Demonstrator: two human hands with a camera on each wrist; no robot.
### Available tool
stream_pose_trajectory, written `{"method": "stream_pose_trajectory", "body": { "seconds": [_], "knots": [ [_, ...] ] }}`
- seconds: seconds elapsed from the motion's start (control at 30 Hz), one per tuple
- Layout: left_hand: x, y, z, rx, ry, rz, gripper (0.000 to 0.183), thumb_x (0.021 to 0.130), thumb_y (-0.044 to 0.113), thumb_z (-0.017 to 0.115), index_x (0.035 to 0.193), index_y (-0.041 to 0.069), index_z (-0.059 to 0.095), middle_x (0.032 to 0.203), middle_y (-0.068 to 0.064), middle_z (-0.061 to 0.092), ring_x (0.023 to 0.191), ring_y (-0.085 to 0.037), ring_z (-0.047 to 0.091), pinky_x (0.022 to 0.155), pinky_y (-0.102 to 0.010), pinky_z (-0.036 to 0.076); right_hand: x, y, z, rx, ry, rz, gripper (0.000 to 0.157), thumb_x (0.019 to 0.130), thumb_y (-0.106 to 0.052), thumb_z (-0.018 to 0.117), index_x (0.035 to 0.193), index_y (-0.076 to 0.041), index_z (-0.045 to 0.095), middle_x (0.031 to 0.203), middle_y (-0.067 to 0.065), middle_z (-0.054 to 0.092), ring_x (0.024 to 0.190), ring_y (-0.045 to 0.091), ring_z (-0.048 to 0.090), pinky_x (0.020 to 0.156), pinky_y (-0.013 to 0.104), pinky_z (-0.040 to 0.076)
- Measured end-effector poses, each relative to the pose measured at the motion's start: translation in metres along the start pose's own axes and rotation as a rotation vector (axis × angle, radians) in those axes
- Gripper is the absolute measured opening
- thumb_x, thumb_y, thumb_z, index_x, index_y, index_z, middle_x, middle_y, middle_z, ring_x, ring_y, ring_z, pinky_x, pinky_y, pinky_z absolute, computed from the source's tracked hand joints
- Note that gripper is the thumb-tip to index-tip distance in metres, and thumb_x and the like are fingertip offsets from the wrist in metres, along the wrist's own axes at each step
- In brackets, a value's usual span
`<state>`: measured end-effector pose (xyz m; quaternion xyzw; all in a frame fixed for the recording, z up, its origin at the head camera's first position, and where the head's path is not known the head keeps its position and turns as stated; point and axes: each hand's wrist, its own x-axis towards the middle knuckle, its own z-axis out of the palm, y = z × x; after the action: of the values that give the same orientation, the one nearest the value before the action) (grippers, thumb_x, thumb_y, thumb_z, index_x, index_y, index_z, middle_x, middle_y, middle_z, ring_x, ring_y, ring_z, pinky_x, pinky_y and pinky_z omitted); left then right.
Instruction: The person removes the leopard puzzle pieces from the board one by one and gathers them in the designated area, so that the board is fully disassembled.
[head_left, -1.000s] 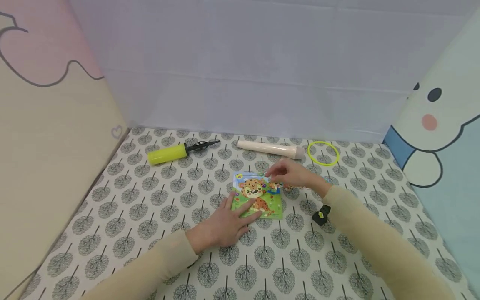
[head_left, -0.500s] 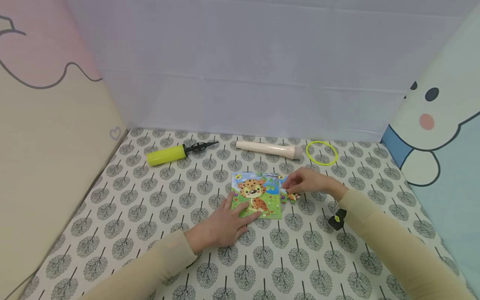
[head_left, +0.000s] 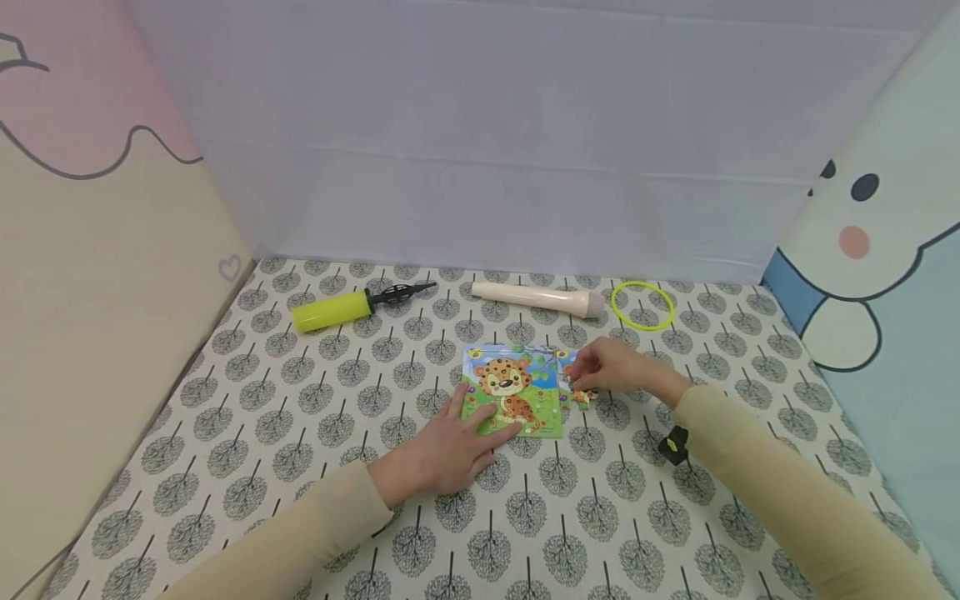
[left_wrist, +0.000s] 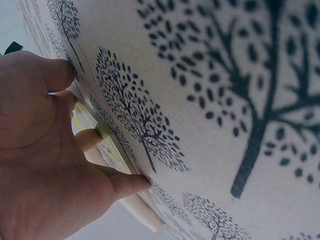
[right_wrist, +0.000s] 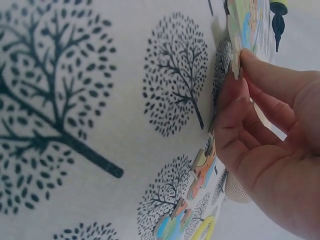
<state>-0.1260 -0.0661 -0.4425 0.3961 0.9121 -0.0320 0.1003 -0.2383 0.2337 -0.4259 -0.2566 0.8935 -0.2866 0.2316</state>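
Observation:
A square leopard jigsaw puzzle board (head_left: 504, 382) lies near the middle of the table. My left hand (head_left: 450, 450) rests on its lower left part with fingers spread. In the left wrist view, the fingers (left_wrist: 132, 186) reach over the board's edge. Just right of the board, my right hand (head_left: 615, 365) pinches joined jigsaw pieces (head_left: 585, 400) showing blue, green and spotted orange. Seen from the right wrist, thumb and fingertip grip the edge of these pieces (right_wrist: 236, 55), which are tilted up from the cloth. Loose jigsaw pieces (right_wrist: 204, 167) lie beyond the fingers.
Along the back lie a yellow hand pump (head_left: 332, 311) with a black nozzle, a pale microphone-shaped stick (head_left: 536, 297) and a yellow ring (head_left: 615, 304). A tree-patterned cloth (head_left: 420, 542) covers the table. Fabric walls stand behind and at both sides.
My right hand has moved right and slightly down from the board's upper right corner, to pieces beside the board's right edge. The left hand has stayed on the board.

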Motion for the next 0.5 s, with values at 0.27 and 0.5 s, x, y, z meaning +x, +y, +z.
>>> {"method": "stream_pose_trajectory", "body": {
  "seconds": [0.27, 0.5],
  "knots": [
    [-0.0009, 0.0005, -0.0019, 0.031, 0.005, 0.009, 0.054, 0.102, 0.043, 0.034, 0.153, 0.035, 0.017, 0.153, -0.012, 0.026, 0.132, -0.058, 0.013, 0.107, -0.061, 0.019, 0.0018, -0.0040, 0.0044, -0.063, 0.042, 0.059, 0.008, 0.084, -0.017, 0.075, 0.083, -0.012, 0.069, 0.073, -0.005, 0.063, 0.066, 0.013, 0.059, 0.063, 0.031, 0.051],
    [-0.0004, 0.0000, -0.0024, 0.040, 0.009, 0.013, 0.055, 0.102, 0.043, 0.035, 0.153, 0.035, 0.017, 0.153, -0.012, 0.026, 0.131, -0.058, 0.015, 0.106, -0.061, 0.022, 0.0023, -0.0071, 0.0037, -0.083, 0.070, 0.079, 0.009, 0.084, -0.016, 0.074, 0.079, -0.014, 0.068, 0.072, -0.005, 0.063, 0.065, 0.014, 0.057, 0.061, 0.031, 0.050]
  ]
}}
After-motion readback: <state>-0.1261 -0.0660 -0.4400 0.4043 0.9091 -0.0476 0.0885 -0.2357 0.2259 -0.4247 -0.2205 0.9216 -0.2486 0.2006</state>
